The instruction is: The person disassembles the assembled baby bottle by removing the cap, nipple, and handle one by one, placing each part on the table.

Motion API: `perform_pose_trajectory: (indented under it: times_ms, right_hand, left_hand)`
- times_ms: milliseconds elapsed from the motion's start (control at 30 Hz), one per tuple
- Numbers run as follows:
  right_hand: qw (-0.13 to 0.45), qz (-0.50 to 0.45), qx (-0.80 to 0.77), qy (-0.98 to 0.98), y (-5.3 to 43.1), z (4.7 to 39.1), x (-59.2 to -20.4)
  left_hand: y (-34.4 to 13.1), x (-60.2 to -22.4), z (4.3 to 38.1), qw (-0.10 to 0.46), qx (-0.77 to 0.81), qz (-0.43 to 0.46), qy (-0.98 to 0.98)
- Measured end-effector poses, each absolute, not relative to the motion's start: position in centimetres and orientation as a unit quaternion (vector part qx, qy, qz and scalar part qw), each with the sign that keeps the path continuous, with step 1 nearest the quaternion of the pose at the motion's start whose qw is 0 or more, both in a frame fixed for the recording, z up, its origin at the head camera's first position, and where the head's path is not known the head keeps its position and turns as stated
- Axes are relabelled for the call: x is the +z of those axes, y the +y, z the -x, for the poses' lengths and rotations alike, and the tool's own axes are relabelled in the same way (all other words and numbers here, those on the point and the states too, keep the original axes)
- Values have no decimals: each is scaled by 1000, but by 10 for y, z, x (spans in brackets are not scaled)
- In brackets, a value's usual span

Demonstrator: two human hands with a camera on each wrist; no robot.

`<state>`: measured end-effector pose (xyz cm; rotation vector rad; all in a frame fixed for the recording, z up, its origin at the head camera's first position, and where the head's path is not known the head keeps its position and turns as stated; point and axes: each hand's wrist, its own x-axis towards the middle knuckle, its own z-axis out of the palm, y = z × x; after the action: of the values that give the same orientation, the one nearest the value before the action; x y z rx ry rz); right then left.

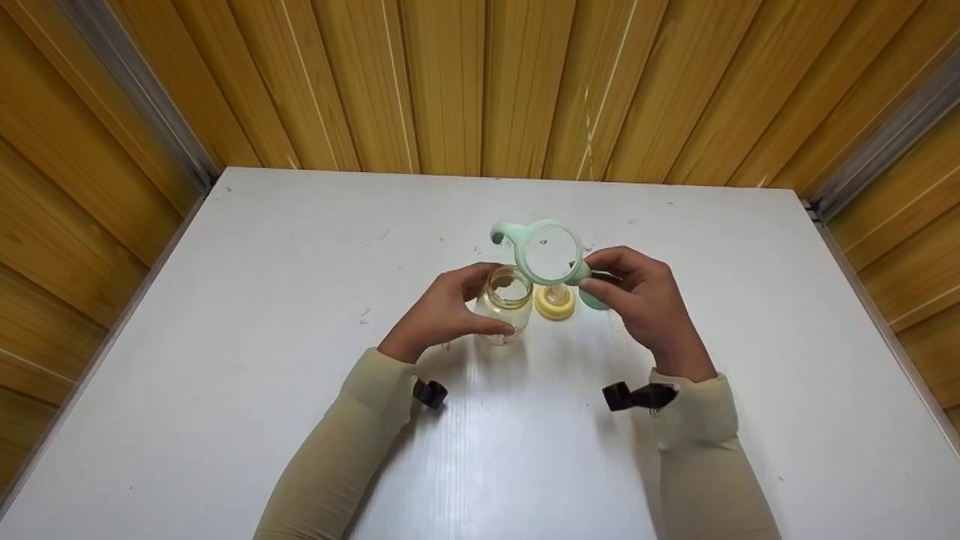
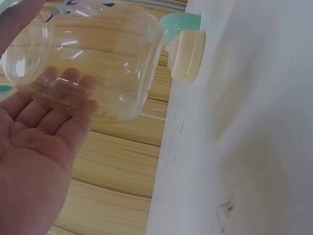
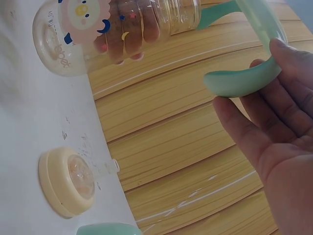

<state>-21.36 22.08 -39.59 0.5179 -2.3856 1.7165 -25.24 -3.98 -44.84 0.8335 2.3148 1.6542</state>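
Note:
My left hand (image 1: pixel 450 309) grips a clear baby bottle (image 2: pixel 105 63) round its body, its open mouth facing up in the head view. A printed animal with moons and stars decorates the bottle's side in the right wrist view. By one of its two curved handles, my right hand (image 1: pixel 637 292) holds a mint-green handle ring (image 1: pixel 525 264), up beside the bottle's mouth. Behind the hands, a yellow collar with a clear nipple (image 1: pixel 555 304) stands on the table, nipple upward. Partly hidden by the right hand is a green cap (image 1: pixel 596 300).
Everything is over a white table (image 1: pixel 285 255) with scattered dark marks. Wood-patterned panels (image 1: pixel 450 90) rise behind its far edge and on both sides. A black camera mount (image 1: pixel 637 396) sticks out from the right wrist, another (image 1: pixel 430 394) from the left.

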Motion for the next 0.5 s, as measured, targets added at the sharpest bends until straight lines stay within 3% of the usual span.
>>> perform_pose_trajectory:
  times_ms: [500]
  right_hand:
    - [76,-146,571,-804,226,213,-395]
  left_hand:
    - [-39,-450,252,82,560,-278,776]
